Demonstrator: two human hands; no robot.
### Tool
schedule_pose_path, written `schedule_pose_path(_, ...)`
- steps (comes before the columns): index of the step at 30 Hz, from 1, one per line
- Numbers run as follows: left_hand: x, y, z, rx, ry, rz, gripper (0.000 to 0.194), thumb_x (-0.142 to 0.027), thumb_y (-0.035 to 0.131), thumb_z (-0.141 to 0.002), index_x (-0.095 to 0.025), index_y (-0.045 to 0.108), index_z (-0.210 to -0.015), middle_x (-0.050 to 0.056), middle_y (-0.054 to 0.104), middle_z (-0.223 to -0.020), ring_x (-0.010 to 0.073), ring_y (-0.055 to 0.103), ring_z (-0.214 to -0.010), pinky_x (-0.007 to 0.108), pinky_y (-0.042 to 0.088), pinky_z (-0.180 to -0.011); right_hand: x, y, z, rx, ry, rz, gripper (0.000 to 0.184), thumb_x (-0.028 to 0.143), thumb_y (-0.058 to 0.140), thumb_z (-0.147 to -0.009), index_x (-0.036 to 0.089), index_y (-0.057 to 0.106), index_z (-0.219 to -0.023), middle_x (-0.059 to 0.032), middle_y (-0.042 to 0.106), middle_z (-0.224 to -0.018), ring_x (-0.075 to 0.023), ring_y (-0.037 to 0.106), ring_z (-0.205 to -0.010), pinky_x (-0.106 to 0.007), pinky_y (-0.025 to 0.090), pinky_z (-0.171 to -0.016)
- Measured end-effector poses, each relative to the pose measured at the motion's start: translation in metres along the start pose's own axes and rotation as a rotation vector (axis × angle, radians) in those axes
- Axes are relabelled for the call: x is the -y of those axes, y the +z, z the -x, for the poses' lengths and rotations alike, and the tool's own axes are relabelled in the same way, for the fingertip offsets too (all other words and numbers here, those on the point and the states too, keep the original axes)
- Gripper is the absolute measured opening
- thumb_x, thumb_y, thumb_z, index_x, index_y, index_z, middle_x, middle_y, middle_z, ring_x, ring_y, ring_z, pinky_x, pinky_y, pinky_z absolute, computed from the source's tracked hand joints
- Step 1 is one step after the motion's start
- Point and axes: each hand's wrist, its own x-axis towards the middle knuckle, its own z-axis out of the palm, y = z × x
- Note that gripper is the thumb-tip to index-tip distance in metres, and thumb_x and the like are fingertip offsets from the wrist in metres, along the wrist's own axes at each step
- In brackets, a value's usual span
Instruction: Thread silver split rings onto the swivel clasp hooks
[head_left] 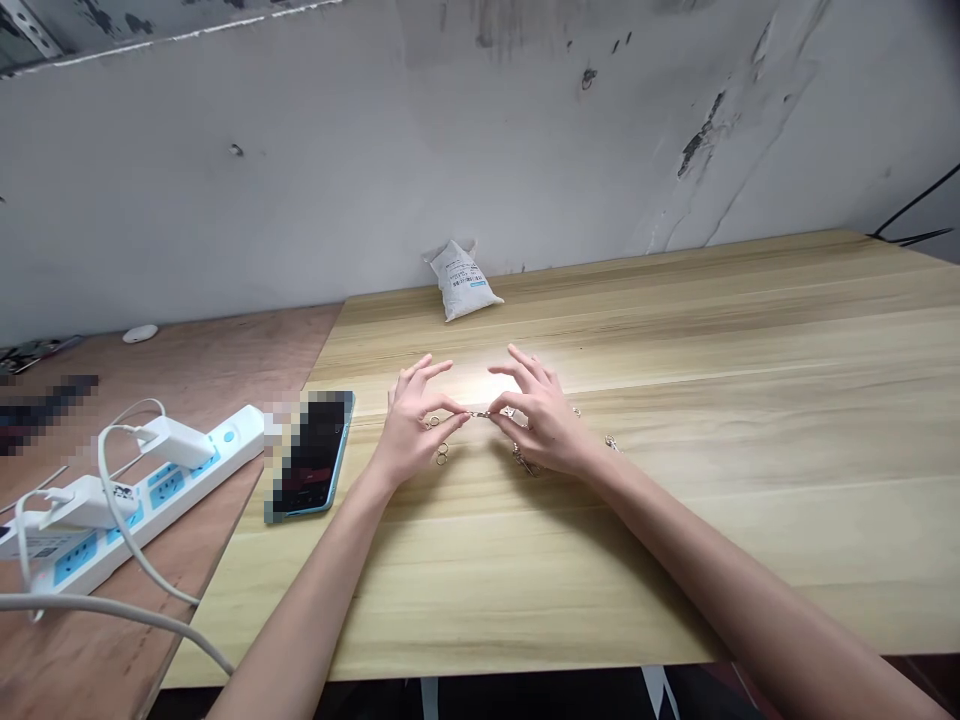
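Observation:
Between my two hands, just above the table, a small shiny metal piece [480,414] is stretched level, perhaps a short chain or clasp; it is too small to make out fully. My left hand [411,428] pinches its left end with thumb and index finger, the other fingers raised. At the right end, the thumb and index finger of my right hand [541,418] close on it. Metal rings [442,455] lie by my left fingertips. Under my right palm sit several small metal clasps [526,462], partly hidden. Another small metal piece [612,443] lies beside my right wrist.
A phone [313,455] lies left of my left forearm. Further left, a white power strip [161,495] with plugged chargers rests on a reddish-brown surface, its cable crossing the table corner. A white plastic packet [464,283] stands by the wall at the wooden table's [735,370] back edge.

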Motion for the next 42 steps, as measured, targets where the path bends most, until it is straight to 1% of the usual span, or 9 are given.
schedule_pose_path(3, -0.001, 0.004, 0.001, -0.026, 0.121, -0.241, 0.014, -0.028, 0.064, -0.087, -0.025, 0.072, -0.076, 0.003, 0.049, -0.145, 0.0297, 0.027, -0.144, 0.065, 0.012, -0.117, 0.000, 0.001, 0.001, 0.031, -0.005, 0.078, 0.012, 0.018, 0.056, -0.089, 0.021, 0.066, -0.083, -0.0086, 0.048, -0.143, -0.0356, 0.018, -0.146, -0.065, 0.023, -0.110)
schedule_pose_path(8, -0.005, 0.013, 0.003, 0.013, 0.222, -0.418, 0.017, -0.025, 0.060, -0.089, -0.024, 0.070, -0.076, 0.004, 0.047, -0.147, 0.0306, 0.027, -0.145, 0.066, 0.006, -0.118, 0.004, 0.005, 0.003, 0.081, -0.019, 0.085, 0.018, 0.019, 0.052, -0.092, 0.019, 0.068, -0.082, -0.0091, 0.047, -0.146, -0.0361, 0.018, -0.146, -0.064, 0.022, -0.112)
schedule_pose_path(12, 0.002, 0.009, 0.004, 0.013, 0.130, -0.371, 0.012, -0.031, 0.061, -0.089, -0.026, 0.071, -0.088, 0.005, 0.043, -0.149, 0.0294, 0.027, -0.145, 0.064, 0.010, -0.118, -0.005, 0.006, 0.002, 0.055, 0.034, 0.067, 0.018, 0.027, 0.055, -0.093, 0.022, 0.070, -0.086, -0.0093, 0.052, -0.141, -0.0350, 0.025, -0.144, -0.063, 0.027, -0.110)
schedule_pose_path(15, 0.014, 0.001, 0.003, 0.037, 0.015, -0.311, 0.025, -0.039, 0.064, -0.086, -0.027, 0.069, -0.109, 0.010, 0.043, -0.148, 0.0309, 0.028, -0.144, 0.065, 0.016, -0.116, -0.020, 0.002, 0.002, 0.100, 0.046, 0.061, 0.017, 0.029, 0.056, -0.093, 0.023, 0.072, -0.095, -0.0105, 0.056, -0.137, -0.0324, 0.038, -0.137, -0.057, 0.035, -0.106)
schedule_pose_path(20, 0.027, -0.004, 0.004, 0.172, -0.001, -0.257, 0.016, -0.040, 0.063, -0.087, -0.028, 0.074, -0.090, 0.006, 0.049, -0.145, 0.0317, 0.030, -0.143, 0.068, 0.014, -0.114, -0.042, -0.021, 0.001, 0.120, 0.136, 0.141, 0.019, 0.029, 0.056, -0.092, 0.021, 0.071, -0.102, -0.0107, 0.068, -0.111, -0.0259, 0.059, -0.102, -0.042, 0.044, -0.086)
schedule_pose_path(24, 0.027, -0.002, 0.005, 0.154, 0.010, -0.262, 0.013, -0.034, 0.063, -0.088, -0.028, 0.074, -0.086, 0.005, 0.054, -0.140, 0.0300, 0.034, -0.140, 0.067, 0.016, -0.115, -0.047, -0.050, 0.004, 0.332, 0.243, 0.149, 0.024, 0.032, 0.052, -0.092, 0.022, 0.073, -0.088, -0.0057, 0.070, -0.087, -0.0187, 0.061, -0.074, -0.031, 0.041, -0.066)
schedule_pose_path(30, 0.024, 0.000, 0.004, 0.161, 0.032, -0.275, 0.016, -0.040, 0.063, -0.088, -0.029, 0.074, -0.088, 0.004, 0.056, -0.137, 0.0299, 0.038, -0.138, 0.067, 0.015, -0.115, -0.043, -0.074, 0.012, 0.439, 0.412, 0.224, 0.018, 0.034, 0.061, -0.082, 0.022, 0.074, -0.086, -0.0032, 0.070, -0.084, -0.0166, 0.060, -0.068, -0.026, 0.035, -0.055)
schedule_pose_path(35, 0.024, 0.002, 0.004, 0.131, 0.013, -0.277, 0.013, -0.034, 0.063, -0.088, -0.030, 0.074, -0.083, 0.002, 0.057, -0.135, 0.0297, 0.038, -0.137, 0.067, 0.014, -0.115, -0.032, -0.071, 0.007, 0.495, 0.437, 0.240, 0.017, 0.022, 0.058, -0.081, 0.023, 0.074, -0.077, -0.0022, 0.070, -0.082, -0.0137, 0.057, -0.064, -0.025, 0.032, -0.053)
schedule_pose_path(42, 0.021, 0.003, 0.005, 0.138, 0.007, -0.257, 0.015, -0.038, 0.062, -0.088, -0.030, 0.072, -0.095, 0.004, 0.055, -0.137, 0.0297, 0.037, -0.138, 0.066, 0.014, -0.115, -0.017, -0.047, 0.001, 0.490, 0.358, 0.423, 0.015, 0.014, 0.055, -0.074, 0.017, 0.063, -0.062, -0.0054, 0.067, -0.072, -0.0137, 0.049, -0.057, -0.027, 0.021, -0.050)
